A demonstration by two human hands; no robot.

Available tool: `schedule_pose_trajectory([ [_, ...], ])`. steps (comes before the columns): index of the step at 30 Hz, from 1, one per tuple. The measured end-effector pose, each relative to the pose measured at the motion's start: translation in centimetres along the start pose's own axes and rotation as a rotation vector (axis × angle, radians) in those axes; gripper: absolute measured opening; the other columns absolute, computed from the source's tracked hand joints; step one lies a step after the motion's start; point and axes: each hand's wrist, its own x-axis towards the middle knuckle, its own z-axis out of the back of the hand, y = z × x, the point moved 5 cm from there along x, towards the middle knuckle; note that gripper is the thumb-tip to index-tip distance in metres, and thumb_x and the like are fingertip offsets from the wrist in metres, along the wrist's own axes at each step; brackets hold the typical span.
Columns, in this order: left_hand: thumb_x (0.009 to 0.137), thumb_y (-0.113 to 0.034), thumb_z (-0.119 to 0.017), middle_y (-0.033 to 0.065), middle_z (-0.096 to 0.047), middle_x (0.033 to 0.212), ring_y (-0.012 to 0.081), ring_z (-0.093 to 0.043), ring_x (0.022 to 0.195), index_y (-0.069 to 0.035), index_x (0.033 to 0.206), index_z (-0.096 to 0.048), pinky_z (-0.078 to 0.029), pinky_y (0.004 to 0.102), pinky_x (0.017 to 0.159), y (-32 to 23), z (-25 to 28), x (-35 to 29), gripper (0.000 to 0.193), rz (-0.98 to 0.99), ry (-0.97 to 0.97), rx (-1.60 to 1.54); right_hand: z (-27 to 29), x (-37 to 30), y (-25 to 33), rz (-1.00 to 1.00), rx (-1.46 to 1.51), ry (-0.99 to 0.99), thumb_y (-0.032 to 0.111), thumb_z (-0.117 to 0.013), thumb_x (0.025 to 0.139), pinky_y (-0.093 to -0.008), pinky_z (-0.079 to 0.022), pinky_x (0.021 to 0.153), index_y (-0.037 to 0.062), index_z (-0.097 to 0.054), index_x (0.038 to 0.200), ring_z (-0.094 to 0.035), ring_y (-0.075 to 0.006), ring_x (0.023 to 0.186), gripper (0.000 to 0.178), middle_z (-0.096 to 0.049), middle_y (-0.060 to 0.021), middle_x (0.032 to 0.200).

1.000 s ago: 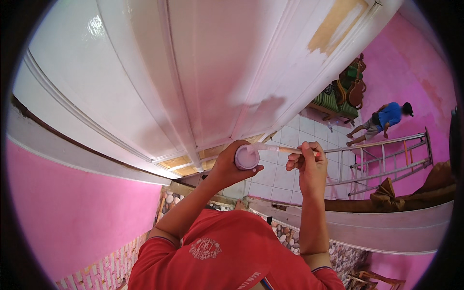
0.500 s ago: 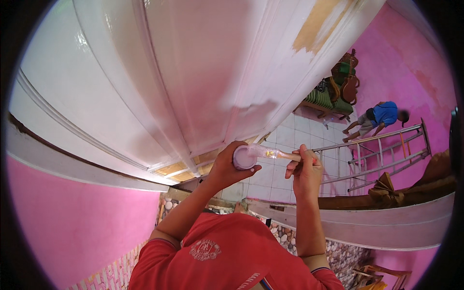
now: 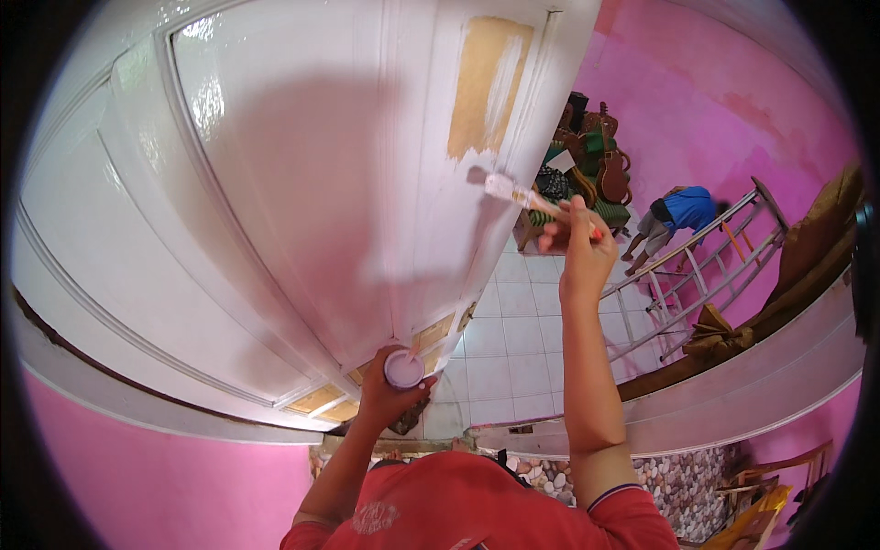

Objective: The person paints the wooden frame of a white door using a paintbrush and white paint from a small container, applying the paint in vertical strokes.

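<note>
- Red shirt: nearest item, at the lower edge of the view. Both forearms extend forward from its sleeves.
- Left hand: positioned low, ahead of the shirt. Grip: fingers and thumb closed around the cup.
- Cup: small, round, held in the left hand with its mouth facing up toward the camera. Contents: pale pink paint, visible inside the rim.
- Right hand: raised higher and farther forward than the left. Grip: thumb and fingers clamped on the paintbrush near the rear of its handle.
- Paintbrush: wooden handle with a red-orange end at the palm side. Bristles are coated pale pink and point left, toward the door. Brush and cup are well apart. Contact between bristle tip and door: cannot tell.
- Door: white, panelled, filling the upper left and centre. The glossy coat shows reflections; shadows fall across the panels.
- Tan patch: bare area on the door, just beyond the brush tip, with a ragged lower edge and a white streak inside.
- Tiled floor: white, beyond the doorway, seen between the two forearms.
- Brown curtain: bunched and knotted, right of the right forearm.
- Stepladder: metal, beyond the curtain.
- Co-worker: blue top, bent forward behind the stepladder.
- Green striped seat: beyond the brush handle, with a brown guitar-shaped object against it.
- Pink wall: rearmost surface, with paler blotches.
</note>
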Motion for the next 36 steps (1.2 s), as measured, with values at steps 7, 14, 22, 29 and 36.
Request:
schedule_pose_trajectory([
  [7, 0.068, -0.017, -0.094, 0.0089, -0.066, 0.107, 0.0195, -0.065, 0.100, -0.005, 0.122, -0.055, -0.054, 0.0347, 0.087, 0.4, 1.3, -2.4, 0.068, 0.087, -0.026, 0.007, -3.0, 4.6, 1.9, 0.249, -0.171, 0.003, 0.029, -0.071, 0.098, -0.0245, -0.053, 0.055, -0.0042, -0.072, 0.094, -0.063, -0.0087, 0.059, 0.034, -0.066, -0.0047, 0.069],
  [14, 0.068, -0.017, -0.094, 0.0092, -0.065, 0.102, 0.0191, -0.065, 0.093, -0.003, 0.116, -0.058, -0.054, 0.0321, 0.083, 0.9, 1.5, -3.4, 0.061, 0.131, -0.057, -0.096, -5.3, 6.5, 7.3, 0.515, -0.147, -0.005, 0.027, -0.071, 0.099, -0.0243, -0.052, 0.056, -0.0063, -0.072, 0.092, -0.063, -0.0081, 0.061, 0.034, -0.067, -0.0047, 0.069],
  [22, 0.069, -0.014, -0.094, 0.0077, -0.066, 0.102, 0.0167, -0.065, 0.094, -0.005, 0.118, -0.056, -0.054, 0.0315, 0.084, 2.7, 1.9, -4.2, 0.063, 0.155, -0.070, -0.100, -4.7, 4.6, 4.4, 0.501, -0.380, 0.052, 0.023, -0.071, 0.098, -0.0245, -0.050, 0.053, -0.0062, -0.073, 0.092, -0.061, -0.0072, 0.055, 0.030, -0.058, -0.0009, 0.061],
  [29, 0.068, -0.015, -0.094, 0.0060, -0.066, 0.100, 0.0152, -0.064, 0.092, -0.005, 0.118, -0.056, -0.054, 0.0316, 0.084, 2.9, 1.6, -3.8, 0.063, 0.158, -0.064, -0.100, -6.9, 8.0, 10.7, 0.727, -0.261, -0.048, 0.022, -0.072, 0.097, -0.0246, -0.050, 0.052, -0.0061, -0.072, 0.088, -0.064, -0.0086, 0.054, 0.030, -0.064, -0.0047, 0.061],
  [36, 0.067, -0.018, -0.095, 0.0096, -0.065, 0.104, 0.0185, -0.065, 0.093, -0.003, 0.118, -0.057, -0.054, 0.0324, 0.084, 4.0, 1.5, -3.9, 0.066, 0.169, -0.071, -0.069, -5.0, 6.1, 7.5, 0.566, -0.452, 0.028, 0.025, -0.071, 0.098, -0.0260, -0.050, 0.051, -0.0049, -0.072, 0.086, -0.064, -0.0085, 0.053, 0.033, -0.065, -0.0062, 0.061],
])
